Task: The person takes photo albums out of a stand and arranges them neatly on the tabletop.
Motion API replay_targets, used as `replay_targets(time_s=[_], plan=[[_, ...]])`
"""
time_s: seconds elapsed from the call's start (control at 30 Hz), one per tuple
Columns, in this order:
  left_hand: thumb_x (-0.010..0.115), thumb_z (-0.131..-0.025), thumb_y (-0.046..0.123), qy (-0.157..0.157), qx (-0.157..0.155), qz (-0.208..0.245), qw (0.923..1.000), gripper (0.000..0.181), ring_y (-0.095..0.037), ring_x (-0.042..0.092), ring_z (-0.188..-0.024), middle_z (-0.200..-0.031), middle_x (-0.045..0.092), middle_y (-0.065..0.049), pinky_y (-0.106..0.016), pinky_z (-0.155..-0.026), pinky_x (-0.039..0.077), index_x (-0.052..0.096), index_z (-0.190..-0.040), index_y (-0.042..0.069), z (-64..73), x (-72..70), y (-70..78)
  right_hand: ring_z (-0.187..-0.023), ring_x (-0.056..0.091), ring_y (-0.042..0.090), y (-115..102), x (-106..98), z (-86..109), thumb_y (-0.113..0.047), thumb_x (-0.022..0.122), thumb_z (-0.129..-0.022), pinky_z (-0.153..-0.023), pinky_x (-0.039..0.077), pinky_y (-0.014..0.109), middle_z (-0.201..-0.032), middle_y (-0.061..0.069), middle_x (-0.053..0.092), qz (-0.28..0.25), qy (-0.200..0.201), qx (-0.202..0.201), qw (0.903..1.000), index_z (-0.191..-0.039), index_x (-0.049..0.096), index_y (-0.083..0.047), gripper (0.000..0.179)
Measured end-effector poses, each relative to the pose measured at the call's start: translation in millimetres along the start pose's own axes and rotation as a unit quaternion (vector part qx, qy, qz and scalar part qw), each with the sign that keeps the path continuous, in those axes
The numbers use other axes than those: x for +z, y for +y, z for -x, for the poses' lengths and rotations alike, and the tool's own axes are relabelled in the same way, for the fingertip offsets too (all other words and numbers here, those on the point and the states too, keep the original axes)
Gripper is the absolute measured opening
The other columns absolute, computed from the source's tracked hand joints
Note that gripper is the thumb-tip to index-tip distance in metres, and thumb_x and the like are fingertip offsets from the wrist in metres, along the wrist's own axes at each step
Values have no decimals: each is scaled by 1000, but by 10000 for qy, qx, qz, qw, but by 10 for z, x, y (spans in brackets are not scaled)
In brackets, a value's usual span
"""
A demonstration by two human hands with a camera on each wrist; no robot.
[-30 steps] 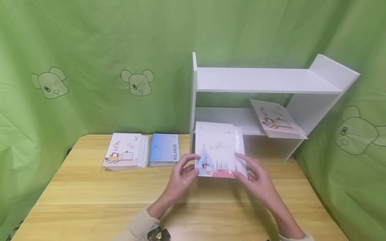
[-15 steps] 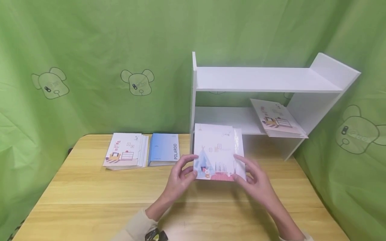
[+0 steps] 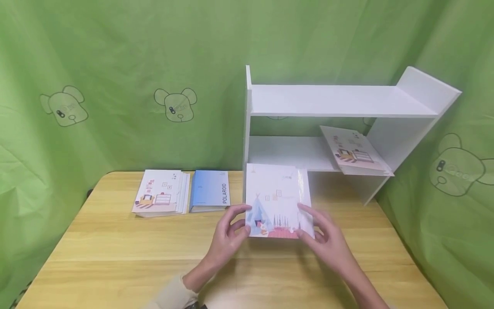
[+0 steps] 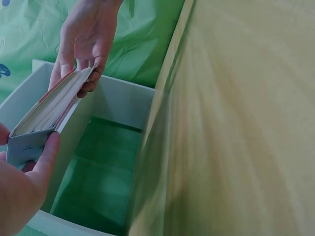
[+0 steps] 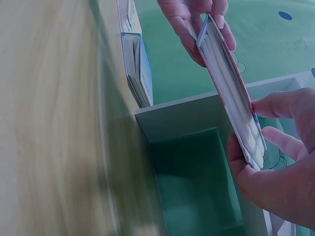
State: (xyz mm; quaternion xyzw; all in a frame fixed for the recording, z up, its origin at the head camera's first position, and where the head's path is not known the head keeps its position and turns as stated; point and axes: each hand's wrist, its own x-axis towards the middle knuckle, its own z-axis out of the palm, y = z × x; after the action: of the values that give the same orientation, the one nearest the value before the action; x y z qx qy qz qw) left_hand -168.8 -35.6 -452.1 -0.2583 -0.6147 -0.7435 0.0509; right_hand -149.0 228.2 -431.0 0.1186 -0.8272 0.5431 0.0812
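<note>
A white photo album (image 3: 274, 186) with a blue tent drawn on its cover is held up in front of the shelf's left part, cover facing up toward the head camera. My left hand (image 3: 227, 236) pinches its left edge between thumb and fingers. On the opposite side, my right hand (image 3: 328, 238) grips the right edge, its thumb near the lower corner. The album's pages (image 5: 229, 78) show edge-on between its covers in the right wrist view. In the left wrist view, a pale spine (image 4: 30, 147) lies between my left thumb and fingers.
A white two-tier shelf (image 3: 343, 101) stands at the back right. A furniture-print album (image 3: 355, 148) leans on its lower board, by the right side panel. Left of the shelf, a similar album (image 3: 158, 189) and a blue POLAROID album (image 3: 208, 189) lie on the wooden table (image 3: 127, 257).
Both hands have brought the tent album slightly down the view, toward me and a little left. Their hold on it looks the same. The other albums and the shelf have stayed put.
</note>
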Motion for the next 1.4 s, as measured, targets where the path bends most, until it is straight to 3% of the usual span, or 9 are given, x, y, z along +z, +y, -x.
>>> replay_targets(time_s=[0.2,0.57,0.87,1.17,1.4], plan=[[54,-85,-14,71,97,40,9999,45,-34,50,-117,-131,45,-16,-38,-92,51,48,-127,1,71,-38,-132,-104,53,26,-3,52,44,-13,71,-84,-87,52,25,-123,9,46,-16,-45,-17,10000,-138,49,-20,59],[54,-83,-16,126,145,44,9998,47,-34,47,-121,-129,46,-15,-44,-93,50,48,-127,0,153,-95,-199,-102,53,25,25,122,73,-14,73,-82,-86,52,24,-117,8,47,-3,-67,59,10000,-136,51,-24,59],[52,-82,-17,122,-166,222,9995,48,-36,52,-114,-130,44,-17,-40,-90,52,47,-126,0,217,-162,-204,-98,52,28,-9,205,82,-11,74,-81,-83,55,27,-118,10,47,-97,-160,111,9998,-135,51,-19,59],[52,-83,-16,43,-640,210,9977,44,-41,55,-109,-130,43,-19,-39,-89,53,47,-124,-1,273,-247,-205,-97,52,27,110,284,110,-18,75,-81,-82,55,26,-124,7,45,-101,-250,152,9995,-134,52,-26,58],[50,-82,-17,-10,-695,141,9975,45,-39,56,-108,-132,41,-21,-39,-87,54,46,-124,-2,319,-308,-200,-101,54,30,114,358,127,-24,75,-81,-83,55,26,-124,7,46,-14,-372,257,9990,-134,51,-29,58]])
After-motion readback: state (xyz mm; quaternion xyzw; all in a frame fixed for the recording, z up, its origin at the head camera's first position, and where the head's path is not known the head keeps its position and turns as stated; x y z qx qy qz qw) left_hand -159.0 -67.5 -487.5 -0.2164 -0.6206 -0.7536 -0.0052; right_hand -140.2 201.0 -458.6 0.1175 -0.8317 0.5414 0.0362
